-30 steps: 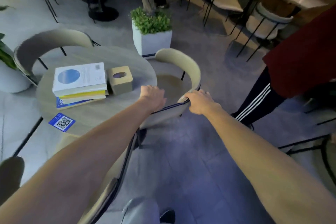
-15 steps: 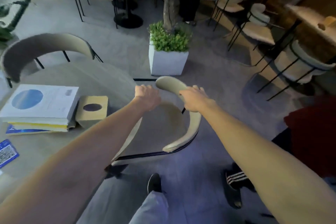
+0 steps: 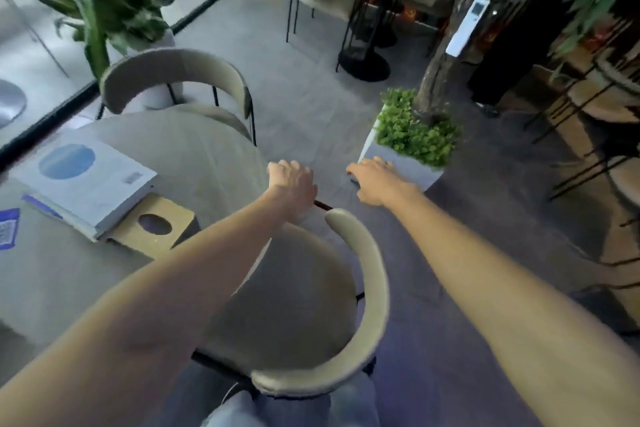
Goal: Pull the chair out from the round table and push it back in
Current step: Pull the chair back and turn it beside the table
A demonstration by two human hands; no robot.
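Head view: chair (image 3: 372,274) stood low centre of frame, close against the right-hand edge of the round worktop (image 3: 194,156). Its seat lay just beside that edge, partly crossed by the left forearm, and its curved beige backrest swept from mid-frame round the right side to bottom centre. Left hand (image 3: 292,184) sat above the backrest's upper tip, at the worktop's edge, knuckles up, fingers (image 3: 280,166) curled under. A dark bar showed just below the heel of that hand; whether the fingers were clamped on anything could not be told. Right hand (image 3: 375,182) lay to its right, clear of the backrest and over the floor, fingers (image 3: 356,168) apart and stretched forward, holding nothing, in front of a white planter (image 3: 408,170) of green foliage. On the worktop, left of frame: stack of books (image 3: 86,180), with a cardboard tissue box (image 3: 156,227) just beside its lower right corner. A second chair (image 3: 173,74) stood at the worktop's far side, upper left.
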